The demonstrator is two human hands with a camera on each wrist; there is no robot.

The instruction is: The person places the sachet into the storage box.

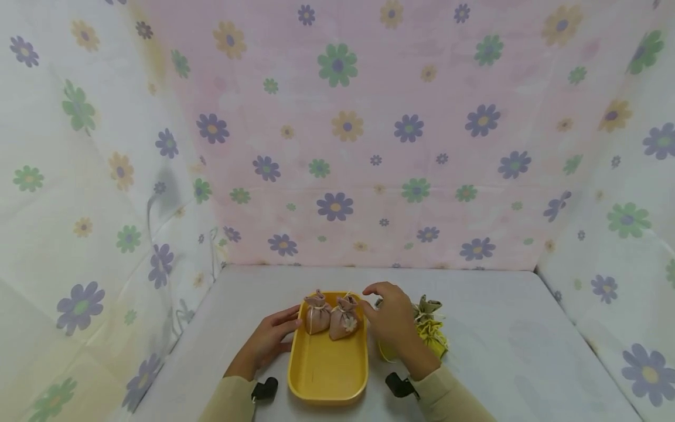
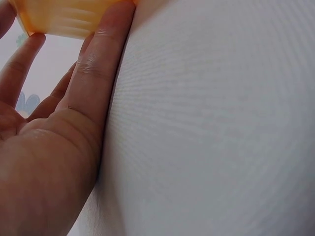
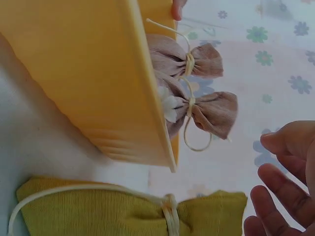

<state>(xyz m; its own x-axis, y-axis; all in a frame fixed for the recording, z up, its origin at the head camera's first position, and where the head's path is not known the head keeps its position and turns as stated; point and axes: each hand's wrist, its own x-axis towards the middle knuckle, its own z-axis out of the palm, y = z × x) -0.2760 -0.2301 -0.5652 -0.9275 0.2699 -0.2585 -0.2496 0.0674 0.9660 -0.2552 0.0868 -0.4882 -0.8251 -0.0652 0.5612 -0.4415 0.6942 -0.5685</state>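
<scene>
A yellow tray (image 1: 328,375) lies lengthwise before me. At its far end stand two dusty-pink drawstring pouches, a plain one (image 1: 317,319) and one with a white flower (image 1: 340,329). My left hand (image 1: 270,337) touches the tray's left wall with extended fingers, its edge resting on the table in the left wrist view. My right hand (image 1: 391,313) hovers just right of the tray's far corner, fingers loosely bent and apart, holding nothing. In the right wrist view it (image 3: 288,179) is near the tied neck of the flower pouch (image 3: 214,110).
Right of the tray, partly behind my right hand, are a mustard-yellow pouch (image 1: 435,340) and an olive-grey pouch (image 1: 427,306). The mustard pouch (image 3: 93,209) lies close beside the tray wall. Flowered cloth (image 1: 337,146) encloses the white table (image 1: 501,340) at the back and sides.
</scene>
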